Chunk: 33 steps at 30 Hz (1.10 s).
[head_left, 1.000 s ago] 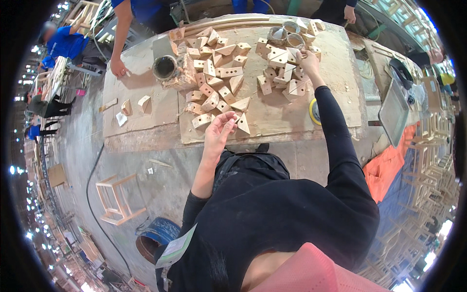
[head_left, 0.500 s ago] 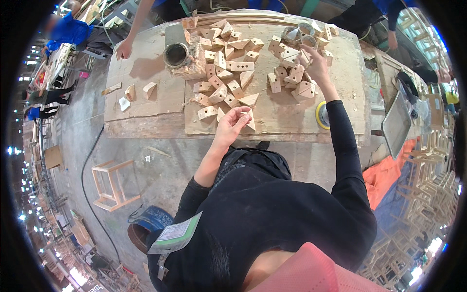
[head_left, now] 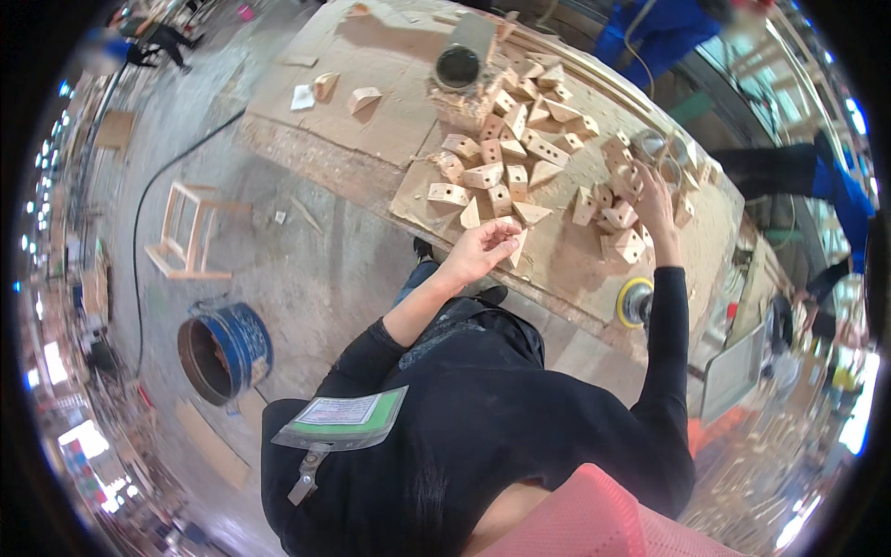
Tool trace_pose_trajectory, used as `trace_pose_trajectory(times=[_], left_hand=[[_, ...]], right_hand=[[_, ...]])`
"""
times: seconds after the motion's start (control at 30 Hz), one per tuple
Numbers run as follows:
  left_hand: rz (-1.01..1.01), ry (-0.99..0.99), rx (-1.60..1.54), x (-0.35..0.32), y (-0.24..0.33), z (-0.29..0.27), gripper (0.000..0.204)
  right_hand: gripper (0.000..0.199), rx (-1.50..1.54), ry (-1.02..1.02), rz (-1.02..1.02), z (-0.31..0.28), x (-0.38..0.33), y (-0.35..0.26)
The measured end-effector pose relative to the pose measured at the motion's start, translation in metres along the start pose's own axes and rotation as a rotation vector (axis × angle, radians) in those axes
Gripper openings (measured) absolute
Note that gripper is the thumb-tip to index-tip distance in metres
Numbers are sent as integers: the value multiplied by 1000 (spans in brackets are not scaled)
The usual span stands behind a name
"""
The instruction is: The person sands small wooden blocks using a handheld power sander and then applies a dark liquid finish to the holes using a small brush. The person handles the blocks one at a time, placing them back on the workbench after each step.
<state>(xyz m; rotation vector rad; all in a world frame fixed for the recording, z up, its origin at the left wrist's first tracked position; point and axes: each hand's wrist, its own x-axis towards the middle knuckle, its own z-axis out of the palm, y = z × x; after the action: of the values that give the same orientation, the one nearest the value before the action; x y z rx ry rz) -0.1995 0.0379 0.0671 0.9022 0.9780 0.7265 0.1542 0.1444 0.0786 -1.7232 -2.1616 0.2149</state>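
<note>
I have the bare right hand [head_left: 655,200] at pale, angular, drilled wooden blocks [head_left: 628,244] heaped on the light-brown wooden counter [head_left: 575,265]; I cannot tell whether its grip clamps one. The bare left hand [head_left: 481,252] curls near the front edge, thumb near fingertips, contents unclear.

1. Soft, fairly even light falls on the bench [head_left: 357,144], leaving its pale wood bright.
2. Mild shadows lie beside the wooden blocks [head_left: 487,176]; a broader one spreads left of the grey container [head_left: 471,35].
3. White patches of light [head_left: 83,438] glare along the left and right margins, burnt out.
4. The black shirt [head_left: 520,399] is dark, showing little detail.
5. The right hand [head_left: 655,200] looks slightly soft; the background [head_left: 761,483] at the near right smears into streaks.
6. Fisheye distortion bends straight edges outward, inside a black rounded border.
</note>
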Motion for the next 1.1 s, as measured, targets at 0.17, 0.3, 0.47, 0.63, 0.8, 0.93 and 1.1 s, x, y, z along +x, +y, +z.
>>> trace_pose_trajectory(times=[0.17,0.3,0.47,0.63,0.8,0.93,1.1], left_hand=[[-77,93,-49,-16,1,-21,26],[-54,53,-180,-7,4,-41,32],[-70,-218,-565,14,37,-51,48],[77,-230,-181,32,48,-83,45],[75,-307,-203,21,82,-134,52],[180,-310,-259,29,89,-164,51],[209,-365,-293,38,100,-196,51]], right_hand=[[59,-35,50,117,-9,7,-30],[54,165,123,-121,-20,17,-113],[63,376,-143,-359,-14,9,-232],[75,383,-132,-157,3,21,-287],[87,479,-28,-89,31,36,-314],[93,768,157,32,59,52,-343],[107,1034,136,86,78,68,-369]])
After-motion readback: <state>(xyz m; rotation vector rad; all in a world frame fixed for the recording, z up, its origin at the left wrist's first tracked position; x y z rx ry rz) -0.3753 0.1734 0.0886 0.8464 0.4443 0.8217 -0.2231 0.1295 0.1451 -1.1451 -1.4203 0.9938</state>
